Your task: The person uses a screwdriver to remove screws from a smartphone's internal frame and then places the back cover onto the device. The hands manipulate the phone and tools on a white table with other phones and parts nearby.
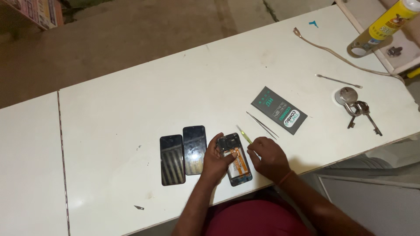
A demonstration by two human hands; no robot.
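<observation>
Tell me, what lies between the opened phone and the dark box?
In the head view, thin tweezers lie between the phone and the box.

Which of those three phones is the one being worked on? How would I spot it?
On the white table, near its front edge, three phones lie in a row. It is the rightmost, the opened phone, between the left hand and right hand. Unlike its dark neighbours, it shows orange insides.
</observation>
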